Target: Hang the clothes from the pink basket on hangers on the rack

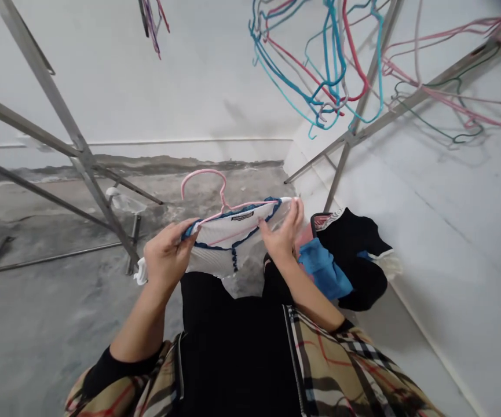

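Over concrete [37, 330], 2 hands [168, 249] [281, 234] holding white garment [213, 259] (blue-trimmed), pink hanger [223, 194] inside

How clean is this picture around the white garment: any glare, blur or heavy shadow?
Head view: light looks flat and even, no harsh glare on the white garment; its small label is too small to read; only soft shadows on the right wall; dark blur in the top right corner; wide-angle stretch towards the edges.
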`<state>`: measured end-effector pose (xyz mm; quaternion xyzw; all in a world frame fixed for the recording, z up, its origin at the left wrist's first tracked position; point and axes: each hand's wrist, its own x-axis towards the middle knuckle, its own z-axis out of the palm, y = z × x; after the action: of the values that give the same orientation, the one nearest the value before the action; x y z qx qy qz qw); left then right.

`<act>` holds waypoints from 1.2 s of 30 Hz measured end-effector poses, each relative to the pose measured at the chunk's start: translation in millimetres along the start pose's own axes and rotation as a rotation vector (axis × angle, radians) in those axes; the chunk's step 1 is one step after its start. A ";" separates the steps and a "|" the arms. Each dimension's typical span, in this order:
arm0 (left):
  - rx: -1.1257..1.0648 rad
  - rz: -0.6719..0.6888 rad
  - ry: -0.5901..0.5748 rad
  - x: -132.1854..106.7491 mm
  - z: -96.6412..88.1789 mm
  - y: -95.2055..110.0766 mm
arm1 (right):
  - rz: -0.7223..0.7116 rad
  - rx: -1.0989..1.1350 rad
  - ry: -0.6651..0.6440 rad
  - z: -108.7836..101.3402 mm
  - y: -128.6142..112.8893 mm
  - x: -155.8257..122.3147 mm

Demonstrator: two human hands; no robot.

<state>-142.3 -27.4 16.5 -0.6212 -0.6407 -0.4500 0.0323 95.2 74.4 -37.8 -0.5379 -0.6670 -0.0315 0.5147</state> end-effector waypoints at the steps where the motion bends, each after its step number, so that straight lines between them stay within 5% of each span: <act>1: 0.000 0.011 -0.001 -1.8 0.4 1.5 | 0.041 -0.018 -0.014 6.0 3.6 -1.4; 8: 0.067 0.044 0.009 -10.8 -6.7 -8.9 | 0.251 0.237 -0.134 4.4 52.9 19.2; 12: -0.013 0.060 -0.089 -6.7 -16.4 -20.5 | 0.699 0.470 -0.204 -12.0 72.7 28.0; 14: -0.078 0.048 -0.148 -4.2 -17.9 -23.3 | 0.868 0.582 -0.319 -19.4 78.5 28.2; 17: -0.136 -0.011 -0.153 -2.0 -15.0 -23.4 | 0.938 0.706 -0.543 -33.1 83.6 22.5; 22: -0.162 0.012 -0.240 0.9 -9.2 -18.4 | 0.865 0.817 -0.902 -75.4 96.0 11.0; 27: -0.175 0.104 -0.467 1.1 4.5 -5.9 | 0.674 0.708 -0.857 -111.4 85.0 13.2; 32: -0.145 0.228 -0.631 -9.2 33.7 16.4 | 0.266 0.702 -1.213 -100.0 16.2 1.4; 36: -0.156 0.405 -0.686 -17.6 44.7 22.4 | 0.199 0.649 -1.128 -86.4 -16.0 -12.4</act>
<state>-96.7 -17.3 -8.6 -0.8494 -0.4431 -0.2485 -0.1427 138.3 7.7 1.9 -0.3484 -0.7570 0.5060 0.2226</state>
